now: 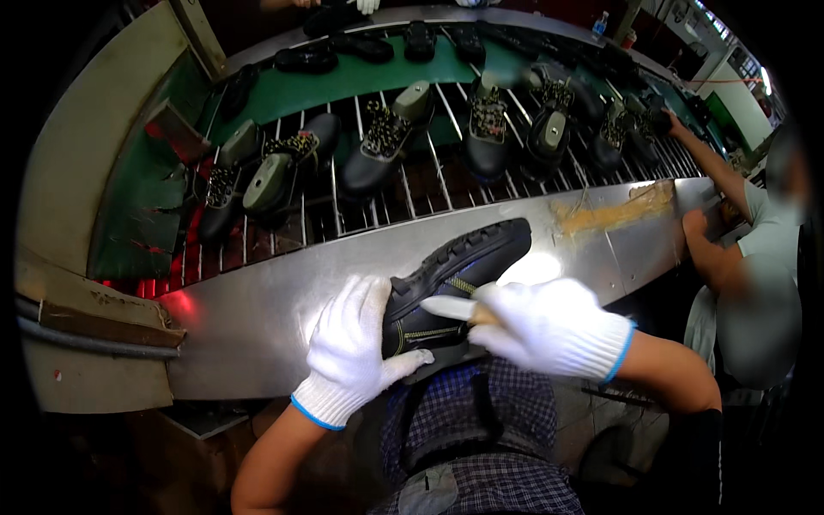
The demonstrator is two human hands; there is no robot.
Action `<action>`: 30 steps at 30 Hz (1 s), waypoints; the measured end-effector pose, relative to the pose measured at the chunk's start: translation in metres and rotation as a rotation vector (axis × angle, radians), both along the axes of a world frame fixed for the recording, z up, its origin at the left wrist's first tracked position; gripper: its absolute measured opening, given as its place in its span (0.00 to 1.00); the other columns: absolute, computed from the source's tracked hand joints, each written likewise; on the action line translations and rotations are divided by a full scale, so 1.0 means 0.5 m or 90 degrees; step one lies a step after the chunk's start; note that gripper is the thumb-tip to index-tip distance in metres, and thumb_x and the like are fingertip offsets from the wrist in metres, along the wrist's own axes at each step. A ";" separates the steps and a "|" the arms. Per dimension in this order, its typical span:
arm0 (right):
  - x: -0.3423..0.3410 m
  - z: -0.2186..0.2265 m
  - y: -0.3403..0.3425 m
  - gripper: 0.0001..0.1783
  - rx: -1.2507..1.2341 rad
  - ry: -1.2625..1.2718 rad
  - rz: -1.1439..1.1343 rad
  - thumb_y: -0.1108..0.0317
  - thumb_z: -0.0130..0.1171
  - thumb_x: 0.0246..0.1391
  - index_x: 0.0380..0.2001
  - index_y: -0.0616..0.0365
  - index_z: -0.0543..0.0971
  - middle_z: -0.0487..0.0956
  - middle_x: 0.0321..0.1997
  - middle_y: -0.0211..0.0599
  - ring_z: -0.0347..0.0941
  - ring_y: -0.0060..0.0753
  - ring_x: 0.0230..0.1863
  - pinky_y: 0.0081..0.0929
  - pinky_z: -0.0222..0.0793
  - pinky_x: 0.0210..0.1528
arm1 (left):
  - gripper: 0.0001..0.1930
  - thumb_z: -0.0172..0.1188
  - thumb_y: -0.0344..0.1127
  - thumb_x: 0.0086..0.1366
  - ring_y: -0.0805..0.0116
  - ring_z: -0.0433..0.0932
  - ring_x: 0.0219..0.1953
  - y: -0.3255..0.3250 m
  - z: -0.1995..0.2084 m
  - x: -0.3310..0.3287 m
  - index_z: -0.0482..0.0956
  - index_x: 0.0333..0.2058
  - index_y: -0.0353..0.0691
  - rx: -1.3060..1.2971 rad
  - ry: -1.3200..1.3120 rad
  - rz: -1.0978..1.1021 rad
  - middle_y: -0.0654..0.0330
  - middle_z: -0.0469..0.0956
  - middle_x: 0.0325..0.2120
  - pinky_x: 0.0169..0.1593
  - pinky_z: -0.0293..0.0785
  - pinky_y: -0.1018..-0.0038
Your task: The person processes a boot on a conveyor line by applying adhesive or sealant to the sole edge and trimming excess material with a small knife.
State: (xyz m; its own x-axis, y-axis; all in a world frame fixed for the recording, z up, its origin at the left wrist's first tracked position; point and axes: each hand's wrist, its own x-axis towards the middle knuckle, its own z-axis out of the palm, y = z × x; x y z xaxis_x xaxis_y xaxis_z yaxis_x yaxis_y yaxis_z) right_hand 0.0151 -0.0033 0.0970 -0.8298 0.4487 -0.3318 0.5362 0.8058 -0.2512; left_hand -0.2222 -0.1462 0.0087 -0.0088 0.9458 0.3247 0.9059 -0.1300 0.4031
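Observation:
A black shoe (476, 251) with a chunky black sole and yellow stitching lies on its side at the near edge of the metal ledge. Its sole faces away from me. My left hand (350, 343), in a white knitted glove with a blue cuff, grips one end, with the fingers over the sole and the thumb on the upper. In my right hand (556, 330), gloved alike, is a knife (450, 307) with a pale blade and a light wooden-looking handle. Its tip points left, at the shoe's side near the sole edge; I cannot tell whether it touches.
Beyond the metal ledge (283, 287) runs a rack of metal rods (442, 112) bearing several black laced shoes (487, 142). More dark shoes lie on a green belt (257, 86) behind. A co-worker (755, 249) stands at the right, one arm reaching toward the rack.

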 end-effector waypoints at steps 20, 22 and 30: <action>-0.006 -0.132 0.059 0.23 -0.172 0.222 -0.072 0.48 0.57 0.74 0.47 0.61 0.80 0.82 0.28 0.46 0.83 0.40 0.28 0.42 0.79 0.30 | 0.48 0.75 0.68 0.55 0.48 0.86 0.53 0.087 0.004 0.015 0.76 0.66 0.41 -0.178 0.023 0.030 0.50 0.85 0.52 0.57 0.82 0.57; -0.012 -0.140 0.063 0.24 -0.449 0.228 -0.208 0.48 0.56 0.74 0.46 0.61 0.82 0.82 0.28 0.47 0.82 0.32 0.28 0.37 0.78 0.29 | 0.48 0.75 0.68 0.55 0.48 0.86 0.53 0.087 0.002 0.010 0.76 0.66 0.40 -0.170 0.025 0.032 0.50 0.85 0.52 0.58 0.81 0.57; 0.018 0.034 0.044 0.26 -0.005 0.043 -0.029 0.43 0.55 0.74 0.44 0.59 0.79 0.85 0.32 0.46 0.87 0.50 0.33 0.45 0.83 0.35 | 0.49 0.75 0.67 0.56 0.48 0.86 0.53 0.078 0.008 0.017 0.75 0.67 0.39 -0.187 0.069 0.019 0.48 0.85 0.53 0.57 0.82 0.56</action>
State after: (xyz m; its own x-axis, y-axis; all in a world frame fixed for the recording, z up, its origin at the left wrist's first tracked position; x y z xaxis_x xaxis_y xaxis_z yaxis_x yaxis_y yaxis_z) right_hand 0.0239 0.0188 0.1138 -0.8291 0.4844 -0.2790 0.5540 0.7788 -0.2943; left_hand -0.2137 -0.1073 0.0127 -0.0177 0.9991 0.0382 0.9470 0.0045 0.3211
